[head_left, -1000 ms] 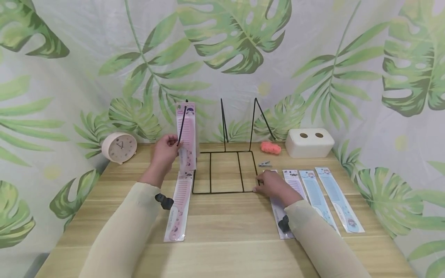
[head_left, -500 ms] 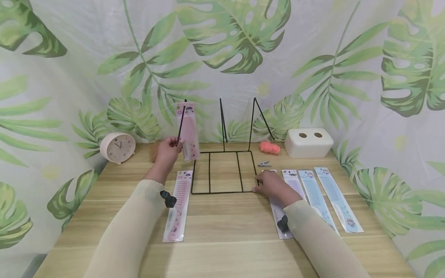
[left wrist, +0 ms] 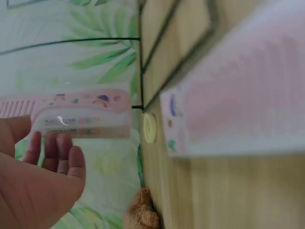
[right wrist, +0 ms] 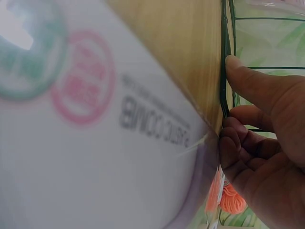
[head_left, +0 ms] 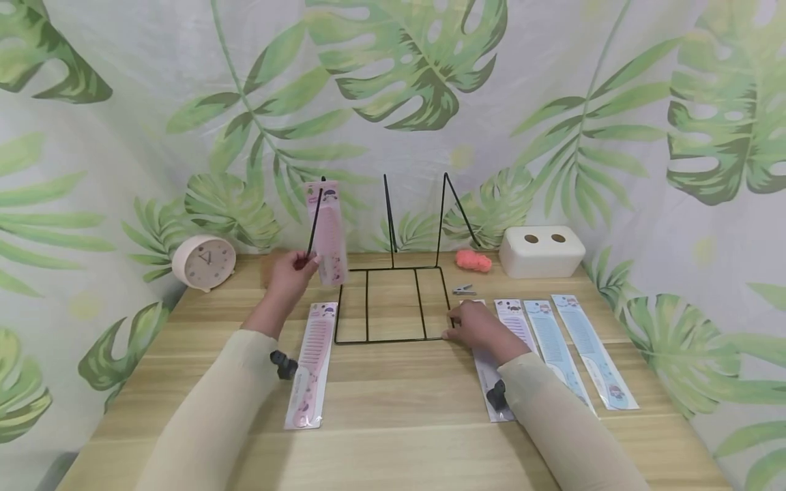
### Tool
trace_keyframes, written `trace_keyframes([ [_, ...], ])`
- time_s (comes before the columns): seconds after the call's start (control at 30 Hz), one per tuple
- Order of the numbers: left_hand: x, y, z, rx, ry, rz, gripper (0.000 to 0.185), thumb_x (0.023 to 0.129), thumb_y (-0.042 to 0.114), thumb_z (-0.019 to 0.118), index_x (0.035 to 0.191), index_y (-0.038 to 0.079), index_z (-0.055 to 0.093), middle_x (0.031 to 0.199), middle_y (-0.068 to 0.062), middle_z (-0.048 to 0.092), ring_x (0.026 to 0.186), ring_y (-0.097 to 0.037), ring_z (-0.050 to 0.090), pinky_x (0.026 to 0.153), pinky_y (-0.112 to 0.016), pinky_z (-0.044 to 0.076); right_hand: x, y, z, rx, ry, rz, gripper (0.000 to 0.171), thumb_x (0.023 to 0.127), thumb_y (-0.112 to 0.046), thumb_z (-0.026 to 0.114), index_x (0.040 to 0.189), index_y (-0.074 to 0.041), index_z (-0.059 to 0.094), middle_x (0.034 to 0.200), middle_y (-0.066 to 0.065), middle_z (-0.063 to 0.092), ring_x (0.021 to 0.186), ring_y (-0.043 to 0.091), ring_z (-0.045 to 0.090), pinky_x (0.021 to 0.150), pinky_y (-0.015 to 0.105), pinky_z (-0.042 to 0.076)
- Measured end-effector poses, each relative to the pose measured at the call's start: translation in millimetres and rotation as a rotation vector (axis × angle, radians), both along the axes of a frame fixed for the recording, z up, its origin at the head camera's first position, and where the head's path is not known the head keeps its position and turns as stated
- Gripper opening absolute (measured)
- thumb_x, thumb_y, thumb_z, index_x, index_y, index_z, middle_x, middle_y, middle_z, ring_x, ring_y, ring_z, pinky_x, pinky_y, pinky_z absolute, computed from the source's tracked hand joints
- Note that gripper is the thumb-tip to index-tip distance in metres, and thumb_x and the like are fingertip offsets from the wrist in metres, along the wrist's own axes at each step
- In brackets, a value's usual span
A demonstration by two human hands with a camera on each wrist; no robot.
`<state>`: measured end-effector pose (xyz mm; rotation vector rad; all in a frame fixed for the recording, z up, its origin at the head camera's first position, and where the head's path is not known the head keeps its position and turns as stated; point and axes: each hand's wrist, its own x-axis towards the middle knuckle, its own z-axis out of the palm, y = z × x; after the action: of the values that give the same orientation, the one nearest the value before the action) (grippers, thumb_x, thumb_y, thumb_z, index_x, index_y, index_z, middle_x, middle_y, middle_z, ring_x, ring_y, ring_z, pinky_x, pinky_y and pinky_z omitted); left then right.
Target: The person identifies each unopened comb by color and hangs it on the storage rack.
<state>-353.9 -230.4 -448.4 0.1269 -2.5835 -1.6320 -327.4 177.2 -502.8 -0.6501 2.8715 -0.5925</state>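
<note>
The black wire rack with three upright dividers point(head_left: 393, 293) stands on the pale wooden table point(head_left: 393, 423) with its slots bare, so by my judgement the loading of combs has only begun: one is on its way and five lie flat. The right hand point(head_left: 475, 326) rests on the rack's near right corner, its curled fingers point(right wrist: 248, 138) and thumb pinching the base wire. Just beyond those fingers lie a packaged pink comb point(head_left: 514, 320) and two packaged blue combs point(head_left: 552, 341); a white-backed pack point(head_left: 491, 382) lies under the wrist. The left hand point(head_left: 288, 276) holds a packaged pink plastic comb point(head_left: 328, 232) upright beside the leftmost divider, fingers closed round its lower end; another pink comb pack point(head_left: 312, 365) lies on the table below that wrist. The head view gives the whole layout; the left wrist view alone shows the printed label by the fingertips point(left wrist: 62, 152), and the right wrist view alone shows the grip on the wire.
</note>
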Motion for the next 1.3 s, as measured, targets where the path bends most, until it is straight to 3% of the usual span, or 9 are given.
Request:
trace_keyframes([
  [0.13, 30.0, -2.9, -10.8, -0.252, -0.031, -0.148, 0.043, 0.110, 0.026, 0.066, 0.139, -0.006, 0.059, 0.137, -0.028, 0.065, 0.127, -0.041, 0.063, 0.110, -0.054, 0.056, 0.9, -1.8, -0.4, 0.014, -0.006, 0.003, 0.041, 0.096, -0.026, 0.086, 0.073, -0.013, 0.055, 0.070, -0.003, 0.041, 0.070, 0.016, 0.042, 0.064, 0.032, 0.036],
  [0.27, 63.9, 6.6, -21.4, -0.503, -0.159, -0.228, 0.068, 0.102, 0.039, 0.076, 0.145, -0.009, 0.053, 0.140, -0.033, 0.062, 0.128, -0.049, 0.063, 0.108, -0.062, 0.055, 0.1, -1.3, -0.5, 0.009, -0.016, -0.008, 0.039, 0.096, -0.026, 0.086, 0.075, -0.012, 0.057, 0.073, -0.001, 0.046, 0.071, 0.018, 0.046, 0.066, 0.033, 0.040],
  [0.43, 102.6, 16.4, -38.9, -0.753, -0.246, -0.230, 0.100, 0.090, 0.052, 0.086, 0.145, -0.021, 0.047, 0.133, -0.039, 0.059, 0.120, -0.051, 0.063, 0.105, -0.064, 0.056, -1.2, -1.2, -0.3, 0.010, -0.024, -0.015, 0.042, 0.096, -0.026, 0.086, 0.073, -0.012, 0.054, 0.073, 0.000, 0.045, 0.071, 0.018, 0.045, 0.067, 0.035, 0.040],
  [0.57, 126.2, 13.0, -46.0, -0.863, -0.236, -0.186, 0.090, 0.088, 0.050, 0.088, 0.129, -0.023, 0.054, 0.108, -0.029, 0.061, 0.099, -0.039, 0.061, 0.084, -0.055, 0.060, -0.9, -1.6, -1.9, 0.032, -0.021, 0.001, 0.039, 0.096, -0.027, 0.086, 0.075, -0.012, 0.057, 0.077, 0.001, 0.052, 0.074, 0.019, 0.048, 0.070, 0.036, 0.043],
  [0.7, 131.6, -4.1, -44.3, -0.823, -0.264, -0.125, 0.075, 0.093, 0.041, 0.084, 0.126, -0.020, 0.053, 0.103, -0.027, 0.058, 0.093, -0.037, 0.057, 0.073, -0.051, 0.057, -0.4, -2.0, -1.3, 0.036, -0.012, -0.012, 0.037, 0.096, -0.027, 0.086, 0.075, -0.011, 0.059, 0.076, 0.001, 0.052, 0.075, 0.020, 0.049, 0.071, 0.037, 0.043],
  [0.87, 128.9, -38.4, -41.2, -0.779, -0.333, -0.072, 0.075, 0.096, 0.035, 0.079, 0.131, -0.022, 0.044, 0.105, -0.033, 0.058, 0.091, -0.040, 0.060, 0.068, -0.049, 0.055, 0.5, -2.2, -1.6, 0.026, -0.024, -0.013, 0.036, 0.096, -0.026, 0.086, 0.077, -0.010, 0.061, 0.079, 0.002, 0.055, 0.076, 0.020, 0.050, 0.071, 0.037, 0.044],
  [1.17, 125.2, -77.3, -35.5, -0.755, -0.423, -0.098, 0.077, 0.101, 0.019, 0.071, 0.140, -0.032, 0.028, 0.095, -0.029, 0.064, 0.080, -0.034, 0.065, 0.062, -0.040, 0.056, 0.3, -2.6, -1.5, 0.031, -0.011, -0.010, 0.035, 0.096, -0.027, 0.086, 0.078, -0.010, 0.062, 0.083, 0.005, 0.060, 0.077, 0.021, 0.051, 0.074, 0.038, 0.046],
  [1.3, 123.1, -82.8, -35.5, -0.697, -0.462, -0.112, 0.071, 0.101, 0.018, 0.070, 0.138, -0.030, 0.034, 0.096, -0.027, 0.064, 0.082, -0.034, 0.064, 0.063, -0.038, 0.056, 1.8, -3.1, -0.3, 0.023, -0.017, -0.014, 0.034, 0.096, -0.026, 0.086, 0.078, -0.009, 0.061, 0.081, 0.003, 0.056, 0.077, 0.021, 0.050, 0.073, 0.038, 0.044],
])
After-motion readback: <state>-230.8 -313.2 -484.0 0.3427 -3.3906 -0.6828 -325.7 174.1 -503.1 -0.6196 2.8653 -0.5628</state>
